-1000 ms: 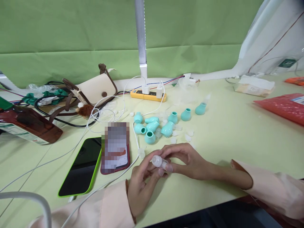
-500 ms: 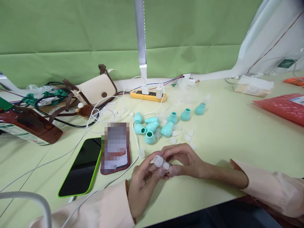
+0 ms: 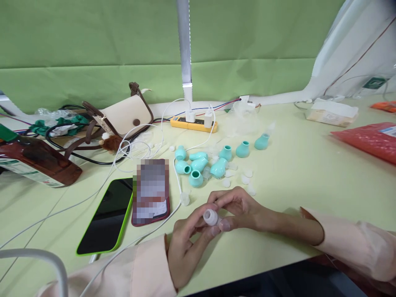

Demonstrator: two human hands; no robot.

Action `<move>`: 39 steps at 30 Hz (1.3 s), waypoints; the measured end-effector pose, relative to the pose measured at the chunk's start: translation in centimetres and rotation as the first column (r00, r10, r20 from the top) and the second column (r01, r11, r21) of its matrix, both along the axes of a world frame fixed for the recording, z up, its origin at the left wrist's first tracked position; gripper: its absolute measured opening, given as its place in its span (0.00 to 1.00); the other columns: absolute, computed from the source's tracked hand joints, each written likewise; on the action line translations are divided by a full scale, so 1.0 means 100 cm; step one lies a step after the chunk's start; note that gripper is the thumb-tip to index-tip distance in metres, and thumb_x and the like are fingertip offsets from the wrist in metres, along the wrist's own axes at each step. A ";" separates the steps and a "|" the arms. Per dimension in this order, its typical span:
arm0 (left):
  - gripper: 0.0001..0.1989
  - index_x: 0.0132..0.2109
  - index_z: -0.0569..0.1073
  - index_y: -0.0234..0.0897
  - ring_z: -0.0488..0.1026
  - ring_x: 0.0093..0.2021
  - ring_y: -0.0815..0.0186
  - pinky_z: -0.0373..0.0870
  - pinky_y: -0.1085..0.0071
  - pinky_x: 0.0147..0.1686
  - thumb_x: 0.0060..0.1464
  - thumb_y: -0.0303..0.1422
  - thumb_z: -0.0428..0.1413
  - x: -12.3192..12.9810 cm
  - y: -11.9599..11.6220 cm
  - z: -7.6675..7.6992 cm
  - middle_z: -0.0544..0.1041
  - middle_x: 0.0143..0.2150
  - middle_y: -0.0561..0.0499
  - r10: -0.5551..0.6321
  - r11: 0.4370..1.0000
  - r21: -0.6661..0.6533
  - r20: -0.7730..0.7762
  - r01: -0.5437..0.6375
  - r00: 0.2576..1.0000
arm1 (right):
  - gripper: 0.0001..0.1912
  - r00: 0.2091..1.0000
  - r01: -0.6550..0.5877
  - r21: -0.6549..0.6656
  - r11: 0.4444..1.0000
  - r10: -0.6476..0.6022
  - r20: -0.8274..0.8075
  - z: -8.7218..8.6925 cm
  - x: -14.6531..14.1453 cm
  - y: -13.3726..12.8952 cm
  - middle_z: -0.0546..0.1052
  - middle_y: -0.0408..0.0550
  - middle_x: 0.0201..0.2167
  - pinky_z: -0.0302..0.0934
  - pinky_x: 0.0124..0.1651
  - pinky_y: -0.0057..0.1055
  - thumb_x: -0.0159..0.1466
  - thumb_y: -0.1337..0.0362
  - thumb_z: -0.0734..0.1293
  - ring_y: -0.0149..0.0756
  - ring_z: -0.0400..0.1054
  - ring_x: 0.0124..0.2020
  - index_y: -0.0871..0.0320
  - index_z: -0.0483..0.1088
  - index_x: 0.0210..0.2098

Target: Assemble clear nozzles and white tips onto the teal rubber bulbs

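Between my two hands is a small translucent plastic tube-like piece (image 3: 210, 217), its round open end facing me. My left hand (image 3: 192, 239) is closed round its left side with thumb and fingers. My right hand (image 3: 236, 210) pinches its other end, which the fingers mostly hide. Just beyond lie several glossy mint-green bulb-shaped pieces with round openings, the nearest bulb (image 3: 195, 178) standing upright. Thin translucent discs (image 3: 245, 179) are scattered to their right. Left of my hands a similar clear plastic piece (image 3: 185, 199) rests beside a white cable.
To the left lie a green-edged phone (image 3: 105, 218), a red-cased phone (image 3: 151, 192) and a brown bottle (image 3: 43, 161). A cream handbag (image 3: 126, 113) and a yellow power strip (image 3: 193, 124) are at the back, with loose white cables. At right is a red package (image 3: 368, 140).
The clear plastic piece has been turned so its open end now faces me more directly. Both hands keep hold of it in nearly the same place.
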State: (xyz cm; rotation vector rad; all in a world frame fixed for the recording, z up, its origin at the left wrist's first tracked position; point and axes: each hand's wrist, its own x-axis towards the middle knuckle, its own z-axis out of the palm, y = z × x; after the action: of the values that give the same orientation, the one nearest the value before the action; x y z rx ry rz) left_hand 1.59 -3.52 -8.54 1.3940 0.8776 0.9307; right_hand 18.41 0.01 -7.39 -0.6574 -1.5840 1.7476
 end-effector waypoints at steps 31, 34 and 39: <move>0.13 0.43 0.71 0.32 0.73 0.29 0.66 0.68 0.74 0.30 0.48 0.31 0.56 0.007 0.007 -0.003 0.77 0.27 0.50 0.073 0.992 -0.113 0.097 -0.062 0.993 | 0.13 0.935 0.251 0.730 0.635 -0.355 -0.013 -0.019 -0.008 -0.002 0.72 0.47 0.27 0.61 0.30 0.32 0.48 0.70 0.69 0.32 0.64 0.29 0.57 0.68 0.34; 0.18 0.45 0.70 0.31 0.74 0.33 0.62 0.70 0.71 0.34 0.44 0.31 0.59 0.007 0.008 -0.005 0.77 0.31 0.47 0.074 0.983 -0.177 0.138 -0.049 0.988 | 0.09 0.930 0.232 0.749 0.620 -0.368 0.016 -0.018 -0.009 -0.001 0.72 0.48 0.26 0.61 0.31 0.32 0.50 0.71 0.68 0.33 0.64 0.30 0.59 0.68 0.32; 0.15 0.42 0.71 0.32 0.73 0.36 0.62 0.68 0.70 0.36 0.46 0.31 0.57 0.006 0.009 -0.003 0.77 0.33 0.47 0.058 0.982 -0.188 0.151 -0.029 0.987 | 0.07 0.913 0.084 0.875 0.477 -0.389 0.124 -0.009 -0.001 0.002 0.71 0.45 0.22 0.60 0.33 0.34 0.50 0.67 0.67 0.31 0.62 0.26 0.59 0.67 0.29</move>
State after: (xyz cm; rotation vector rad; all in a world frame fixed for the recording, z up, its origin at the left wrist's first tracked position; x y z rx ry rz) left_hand 2.21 -2.66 -8.87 1.1313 0.8561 0.9532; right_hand 18.27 0.21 -8.26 -0.5932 -2.1689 0.4565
